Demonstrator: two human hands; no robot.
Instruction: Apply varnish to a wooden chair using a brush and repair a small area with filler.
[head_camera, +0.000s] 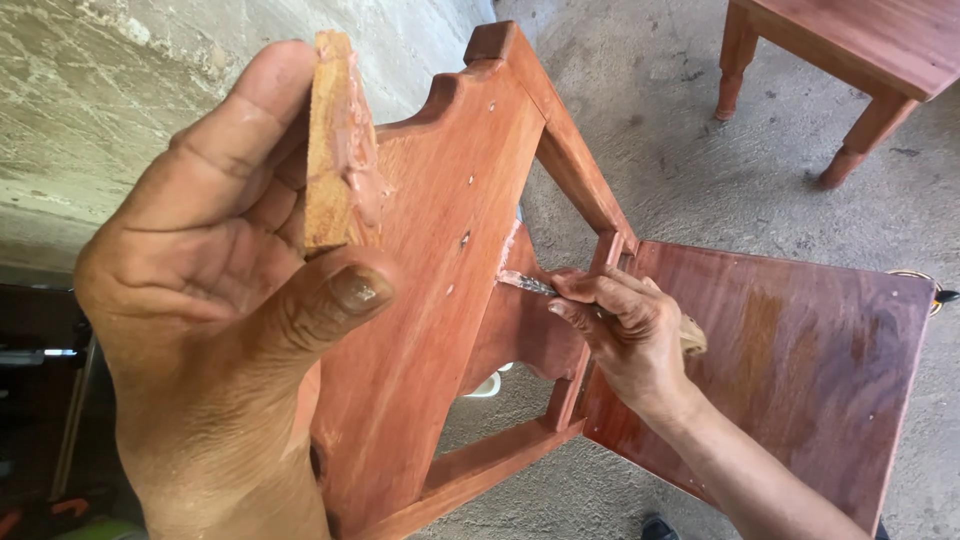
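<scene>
I see the left hand (215, 300) raised close to the camera, thumb and fingers clamped on a small wood block (335, 150). The block stands on end, and its right face is smeared with pinkish filler (362, 175). The thumb presses across the block's lower end.

The right hand (625, 335) is closed around a small blade (527, 284); its pale handle (692, 335) shows behind the palm. The blade tip rests on a joint of a reddish-brown stool (450, 260), where an inner rail meets the side panel. A pale streak of filler lies on the wood at that point, touching the tip.

I note the stool lies tipped on its side on the concrete floor (690, 170). Its scalloped side panel faces up toward me, and its square seat (800, 360) stands on edge to the right, just behind the right forearm. Small pale dots mark the side panel; I cannot tell whether they are filled holes or nail heads.

A second piece of furniture of the same colour, a table (880, 50), stands at upper right on turned legs, well apart from both hands. A rough plastered wall (110, 110) fills the upper left.
</scene>
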